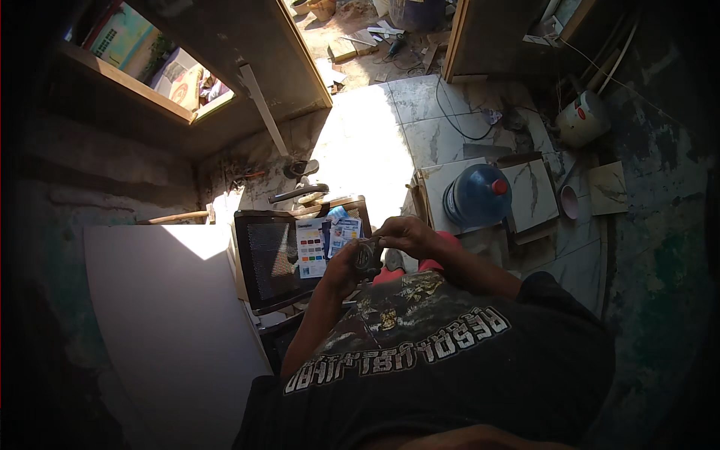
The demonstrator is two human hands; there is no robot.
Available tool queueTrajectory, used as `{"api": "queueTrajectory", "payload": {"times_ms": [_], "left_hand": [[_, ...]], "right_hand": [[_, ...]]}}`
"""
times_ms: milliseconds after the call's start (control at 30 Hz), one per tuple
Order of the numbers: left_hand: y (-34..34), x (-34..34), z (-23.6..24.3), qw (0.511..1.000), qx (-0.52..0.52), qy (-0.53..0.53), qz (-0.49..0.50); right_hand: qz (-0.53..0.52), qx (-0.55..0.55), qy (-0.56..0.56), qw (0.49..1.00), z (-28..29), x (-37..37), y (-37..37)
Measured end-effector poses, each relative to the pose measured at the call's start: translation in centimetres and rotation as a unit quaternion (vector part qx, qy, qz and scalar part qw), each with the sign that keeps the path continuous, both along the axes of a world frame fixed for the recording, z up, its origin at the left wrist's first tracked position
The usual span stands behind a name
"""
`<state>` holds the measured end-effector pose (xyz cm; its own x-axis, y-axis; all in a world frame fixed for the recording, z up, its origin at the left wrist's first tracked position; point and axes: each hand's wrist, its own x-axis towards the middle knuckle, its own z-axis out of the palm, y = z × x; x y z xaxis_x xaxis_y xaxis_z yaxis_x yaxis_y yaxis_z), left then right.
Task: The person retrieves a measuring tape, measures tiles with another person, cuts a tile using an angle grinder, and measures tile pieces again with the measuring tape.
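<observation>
In front of my dark printed shirt, my left hand [342, 268] is closed around a dark, boxy tape measure [367, 257] with a round face. My right hand [409, 235] meets it from the other side, its fingers pinched at the upper edge of the case. Whether any blade is drawn out cannot be made out. Just beyond my left hand, printed leaflets [311, 247] with coloured squares lie on a black mesh-backed panel [264, 259].
A blue water jug [478, 195] with a red cap stands on stacked tiles [531, 193] to the right. A large white board [165, 322] fills the left. Ahead, a doorway opens onto tile scraps and tools. A white bucket [583, 120] and a cable [457, 127] are at the far right.
</observation>
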<state>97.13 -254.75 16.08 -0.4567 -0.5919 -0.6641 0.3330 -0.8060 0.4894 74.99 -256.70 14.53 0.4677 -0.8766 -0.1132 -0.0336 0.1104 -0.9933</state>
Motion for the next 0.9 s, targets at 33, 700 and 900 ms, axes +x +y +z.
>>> {"api": "queueTrajectory", "payload": {"times_ms": [33, 700, 900], "left_hand": [[-0.9, 0.3, 0.8, 0.999, 0.014, 0.035, 0.010], [-35.0, -7.0, -1.2, 0.978, -0.087, 0.188, 0.011], [-55.4, -13.8, -1.1, 0.981, -0.126, 0.097, -0.115]], "right_hand": [[0.001, -0.024, -0.019, 1.000, 0.3, 0.1, -0.9], [0.171, -0.199, 0.006, 0.965, 1.8, -6.8, -38.8], [0.141, -0.170, -0.012, 0.975, 2.0, -15.7, -58.4]]}}
